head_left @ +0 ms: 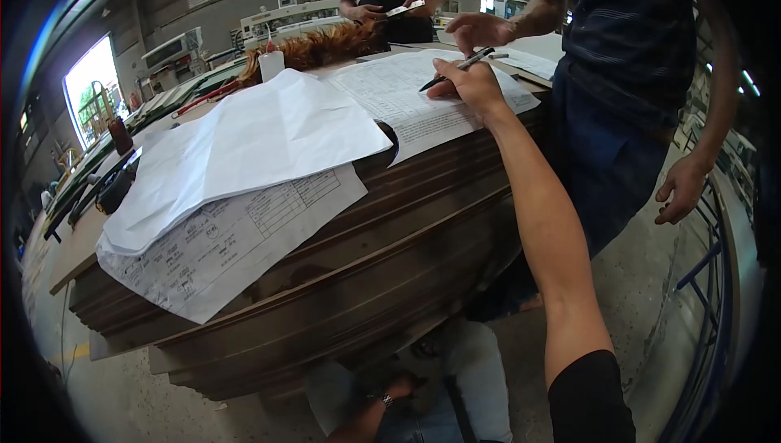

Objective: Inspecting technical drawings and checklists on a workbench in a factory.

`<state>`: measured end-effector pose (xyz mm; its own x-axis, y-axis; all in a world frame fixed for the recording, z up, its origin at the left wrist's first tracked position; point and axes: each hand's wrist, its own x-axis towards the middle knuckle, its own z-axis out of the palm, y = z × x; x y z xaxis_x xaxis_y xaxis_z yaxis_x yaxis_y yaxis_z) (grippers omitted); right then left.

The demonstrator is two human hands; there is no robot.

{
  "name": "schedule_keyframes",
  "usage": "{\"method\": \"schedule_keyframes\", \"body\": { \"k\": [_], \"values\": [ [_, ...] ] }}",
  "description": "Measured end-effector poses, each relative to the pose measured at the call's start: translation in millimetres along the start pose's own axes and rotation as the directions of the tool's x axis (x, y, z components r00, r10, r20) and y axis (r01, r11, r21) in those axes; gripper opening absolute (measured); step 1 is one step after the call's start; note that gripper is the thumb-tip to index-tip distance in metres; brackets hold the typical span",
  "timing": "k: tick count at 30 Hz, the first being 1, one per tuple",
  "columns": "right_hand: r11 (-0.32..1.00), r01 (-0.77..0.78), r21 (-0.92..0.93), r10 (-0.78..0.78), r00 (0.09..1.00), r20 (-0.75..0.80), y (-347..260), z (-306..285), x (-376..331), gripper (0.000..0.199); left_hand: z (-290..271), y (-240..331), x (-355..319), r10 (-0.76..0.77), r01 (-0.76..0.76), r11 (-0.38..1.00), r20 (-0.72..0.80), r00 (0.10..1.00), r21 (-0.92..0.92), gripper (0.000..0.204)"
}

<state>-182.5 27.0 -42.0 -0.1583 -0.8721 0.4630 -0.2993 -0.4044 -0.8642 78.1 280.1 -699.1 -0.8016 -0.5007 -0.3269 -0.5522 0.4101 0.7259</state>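
On top of the stacked brown boards, your right hand pinches a black pen between fingertips, tip on the printed sheet. Left hand low, fingers unclear. Risk: 2 loose sheets overhang; a nudge could slide them off.

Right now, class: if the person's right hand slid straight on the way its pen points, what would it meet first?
The right hand, holding a pen, would probably first meet another person's hand just beyond the printed sheet; depth is unclear.
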Motion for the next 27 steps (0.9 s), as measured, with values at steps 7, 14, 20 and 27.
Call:
{"method": "schedule_keyframes", "body": {
  "k": [7,14,20,27],
  "values": [
    [0.961,-0.061,0.270,0.018,0.987,0.160,5.3,-4.5,3.2,0.028,-4.8,1.2,-9.4,0.034,-0.003,0.992,-0.249,0.968,0.123,0.070],
    [0.912,-0.028,0.408,-0.129,0.927,0.351,3.7,-13.1,5.5,0.030,-21.3,-21.5,-12.8,-0.105,0.154,0.984,-0.417,0.903,0.085,0.043],
    [0.920,0.062,0.387,-0.187,0.937,0.295,14.9,-14.2,1.8,0.024,-56.9,-22.8,-29.0,-0.362,0.305,0.932,-0.420,0.832,-0.198,0.042],
    [0.938,0.163,0.305,-0.216,0.965,0.150,22.1,-7.2,4.4,0.027,-53.2,-1.8,-12.6,-0.412,0.426,0.902,-0.445,0.795,-0.074,0.039]
  ]
}}
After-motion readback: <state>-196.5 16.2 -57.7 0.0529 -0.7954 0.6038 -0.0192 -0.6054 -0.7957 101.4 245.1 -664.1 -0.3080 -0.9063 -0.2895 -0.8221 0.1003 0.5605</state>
